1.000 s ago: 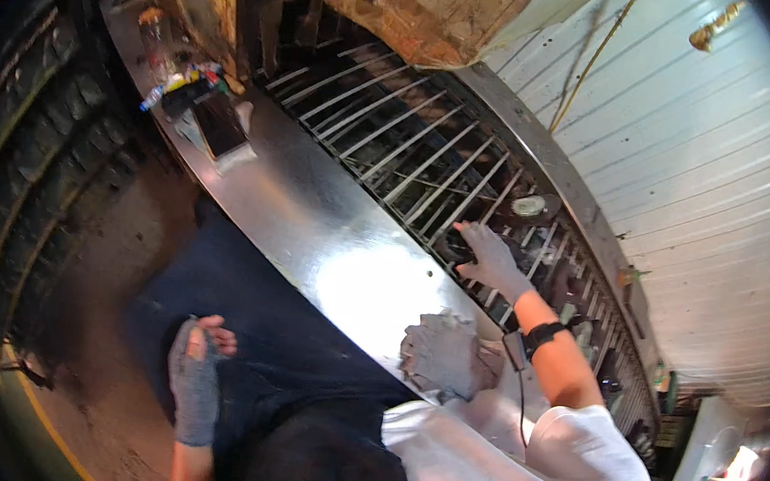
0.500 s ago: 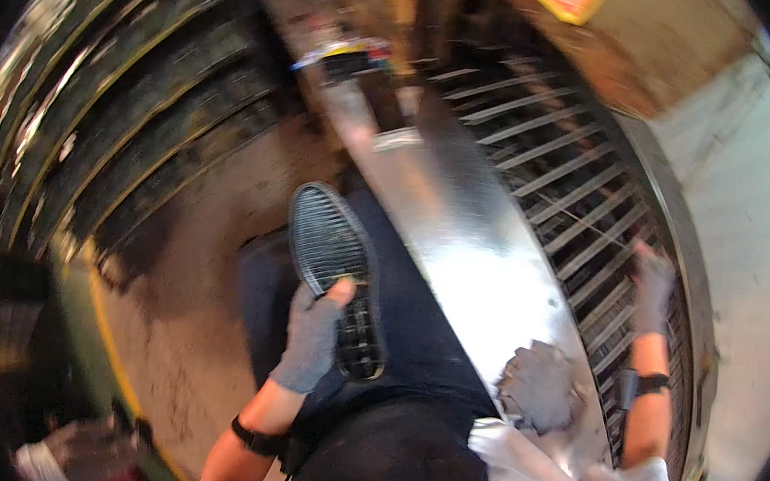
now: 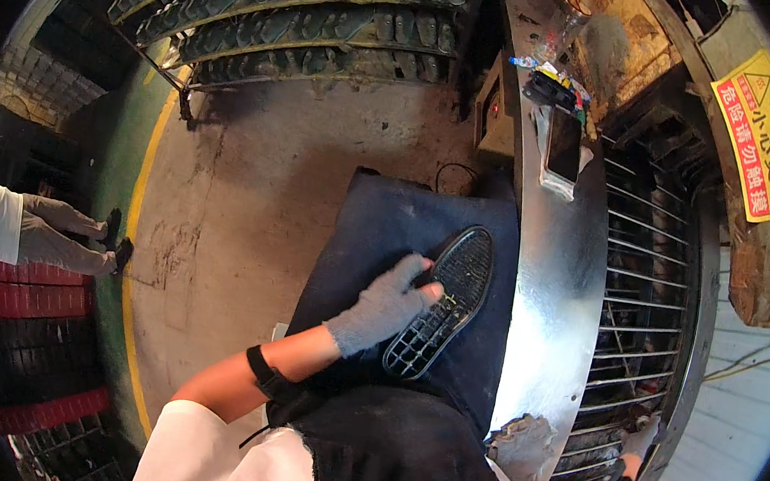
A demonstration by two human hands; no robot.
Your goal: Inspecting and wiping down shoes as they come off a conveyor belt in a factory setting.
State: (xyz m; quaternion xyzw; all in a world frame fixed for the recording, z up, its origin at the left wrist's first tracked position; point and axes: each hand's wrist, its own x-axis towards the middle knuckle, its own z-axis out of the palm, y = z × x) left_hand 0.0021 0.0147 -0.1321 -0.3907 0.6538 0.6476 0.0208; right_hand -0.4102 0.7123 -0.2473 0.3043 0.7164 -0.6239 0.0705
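A black shoe sole (image 3: 451, 284) lies over the dark blue cloth covering my lap. It has a ribbed front part and an open grid toward the heel. My left hand (image 3: 388, 306), in a grey fingerless glove, grips the sole's left edge at its middle, thumb on top. Far to the right, my right hand (image 3: 639, 438), also gloved, is over the metal bars (image 3: 638, 307) near their outer rail. Its fingers are too small and unclear to read, and nothing shows plainly in it.
A shiny metal ledge (image 3: 549, 321) runs beside my lap, with a phone (image 3: 564, 145) and a crumpled grey cloth (image 3: 521, 448) on it. A yellow-red warning sign (image 3: 766, 138) hangs at right. Shelves of shoes (image 3: 331, 27) stand ahead. Another person (image 3: 34, 225) is at left, by red crates (image 3: 27, 299).
The view has swung round. The sole, still in my left hand, now tilts the other way and lies lower over my lap. My right hand has moved back along the bars, nearer my body.
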